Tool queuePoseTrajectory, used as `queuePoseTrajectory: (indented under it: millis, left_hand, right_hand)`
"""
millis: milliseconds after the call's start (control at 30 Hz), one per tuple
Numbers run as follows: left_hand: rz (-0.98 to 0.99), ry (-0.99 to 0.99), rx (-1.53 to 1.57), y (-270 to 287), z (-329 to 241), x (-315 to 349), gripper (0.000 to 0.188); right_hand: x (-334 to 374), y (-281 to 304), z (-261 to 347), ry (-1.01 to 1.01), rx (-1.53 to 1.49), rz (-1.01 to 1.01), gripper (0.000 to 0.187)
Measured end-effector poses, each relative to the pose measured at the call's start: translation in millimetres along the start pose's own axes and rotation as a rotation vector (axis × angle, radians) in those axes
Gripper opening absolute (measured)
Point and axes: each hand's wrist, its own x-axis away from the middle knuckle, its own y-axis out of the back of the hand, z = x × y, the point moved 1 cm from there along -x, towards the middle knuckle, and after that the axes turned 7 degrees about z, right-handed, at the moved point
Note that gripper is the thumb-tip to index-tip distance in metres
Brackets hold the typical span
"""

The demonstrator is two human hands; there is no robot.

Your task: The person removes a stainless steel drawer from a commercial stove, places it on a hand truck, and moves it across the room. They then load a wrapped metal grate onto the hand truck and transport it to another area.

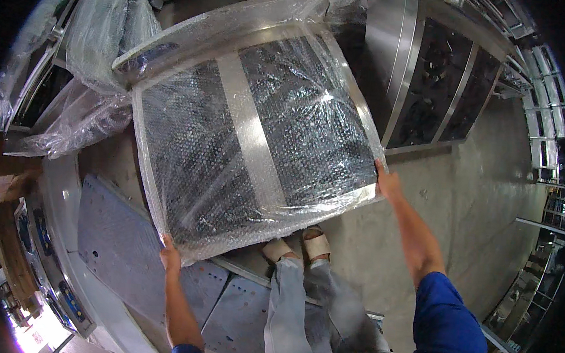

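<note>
A large steel stove (253,123) wrapped in clear bubble wrap fills the middle of the view. Its top has two dark panels with a pale steel strip between them, and a raised steel lip runs along its far side. My left hand (170,256) is closed on the near left corner, over the wrap. At the near right corner, my right hand (388,182) grips the edge, arm stretched out. The fingers of both hands are partly hidden by the edges. Whether the stove rests on the floor I cannot tell.
Another steel unit with dark panels (434,76) stands at the far right. Loose bubble wrap (103,36) drapes over things at the far left. Grey perforated metal sheets (142,252) lie at the near left. Steel racks (545,108) line the right side. My feet stand close to the stove.
</note>
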Motion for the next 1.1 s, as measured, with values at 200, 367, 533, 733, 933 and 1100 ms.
queuePoseTrajectory:
  millis: [200, 367, 533, 733, 933, 1100]
  left_hand:
    - [-0.051, -0.041, 0.099, -4, -22, 25, 0.090]
    - [0.041, 0.088, -0.036, 14, -4, 18, 0.090]
    - [0.115, 0.053, -0.057, 20, -38, 34, 0.094]
    - [0.034, 0.068, -0.030, 38, -24, 34, 0.099]
    - [-0.025, -0.019, -0.043, 52, -57, 41, 0.097]
    - [0.002, 0.063, -0.098, 73, -58, 61, 0.098]
  right_hand:
    - [-14, 6, -5, -0.009, 0.070, -0.040, 0.112]
    - [9, 1, 19, -0.030, 0.051, 0.011, 0.113]
    - [-29, 10, -24, -0.054, 0.016, -0.003, 0.112]
    - [5, 14, 13, 0.050, 0.116, 0.041, 0.108]
    - [-14, 26, -11, 0.026, 0.077, 0.036, 0.113]
    - [3, 31, 15, -0.009, 0.203, 0.105, 0.115]
